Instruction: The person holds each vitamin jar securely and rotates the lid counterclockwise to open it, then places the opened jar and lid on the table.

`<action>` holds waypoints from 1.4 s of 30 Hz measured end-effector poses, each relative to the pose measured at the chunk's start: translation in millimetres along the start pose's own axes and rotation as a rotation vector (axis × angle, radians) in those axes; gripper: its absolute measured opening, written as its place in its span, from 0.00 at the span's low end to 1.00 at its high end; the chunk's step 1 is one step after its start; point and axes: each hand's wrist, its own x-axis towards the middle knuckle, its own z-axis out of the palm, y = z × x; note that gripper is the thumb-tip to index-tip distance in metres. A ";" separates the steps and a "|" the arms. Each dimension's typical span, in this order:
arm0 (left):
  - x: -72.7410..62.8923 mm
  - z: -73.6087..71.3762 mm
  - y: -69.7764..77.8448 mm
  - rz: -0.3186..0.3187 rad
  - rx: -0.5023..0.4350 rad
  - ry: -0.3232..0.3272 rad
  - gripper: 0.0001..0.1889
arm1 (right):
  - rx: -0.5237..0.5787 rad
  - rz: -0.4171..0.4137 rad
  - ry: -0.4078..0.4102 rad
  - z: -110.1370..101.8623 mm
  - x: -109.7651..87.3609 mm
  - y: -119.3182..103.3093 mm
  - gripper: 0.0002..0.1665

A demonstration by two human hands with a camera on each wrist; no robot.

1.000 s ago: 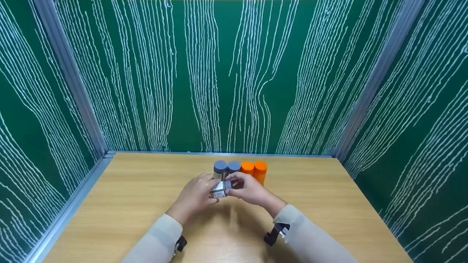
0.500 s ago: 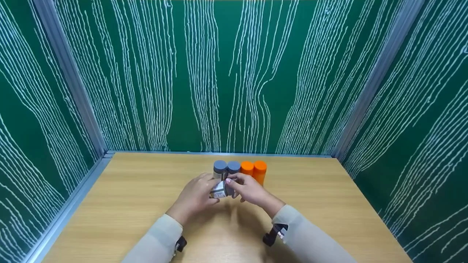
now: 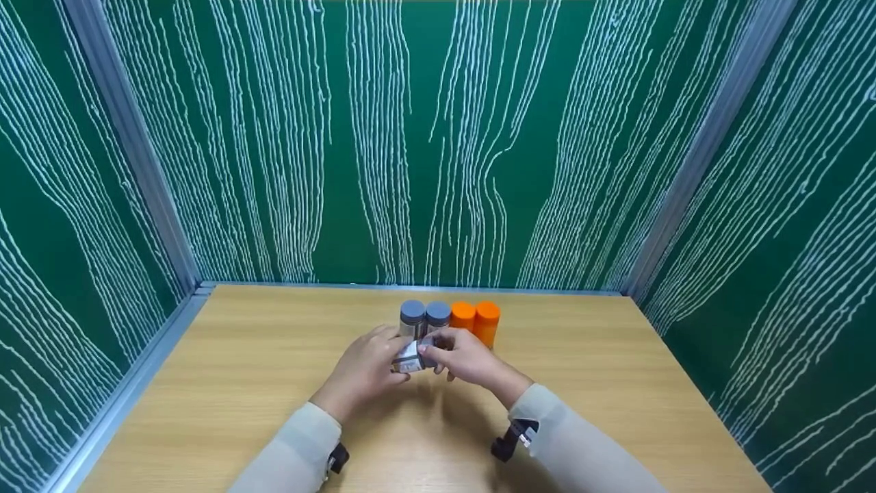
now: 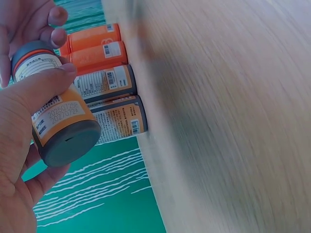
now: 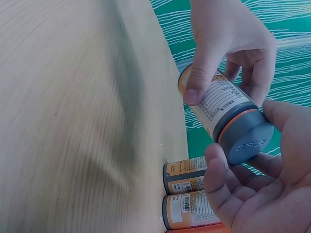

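A labelled bottle (image 4: 65, 114) is gripped by the left hand (image 4: 17, 138), grey base (image 4: 73, 144) nearest the camera. The bottle's grey cap (image 4: 32, 47) is flanked by the right hand (image 4: 30, 20). Behind the bottle, two orange bottles (image 4: 90, 58) and two grey-based bottles (image 4: 119, 120) are lined up on the table (image 4: 233, 121).

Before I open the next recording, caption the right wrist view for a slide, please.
Left hand grips a tilted bottle, right hand on its grey cap.
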 end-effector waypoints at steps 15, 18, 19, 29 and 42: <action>-1.1 0.3 -3.7 -0.032 -0.007 -0.014 0.30 | -0.087 -0.148 0.013 -0.7 -0.9 0.5 0.25; -1.4 0.7 -3.7 -0.030 -0.008 -0.010 0.29 | -0.092 -0.150 0.016 -1.1 -1.5 1.1 0.26; -1.5 0.9 -3.6 -0.028 -0.008 -0.007 0.29 | -0.089 -0.149 0.017 -1.2 -1.6 1.3 0.27; -0.5 1.7 -2.2 0.000 -0.003 0.006 0.32 | -0.003 -0.001 0.034 2.7 -1.7 -2.4 0.34; -2.7 1.8 -0.3 -0.007 0.001 -0.003 0.30 | -0.027 0.004 0.006 2.2 -0.2 0.4 0.28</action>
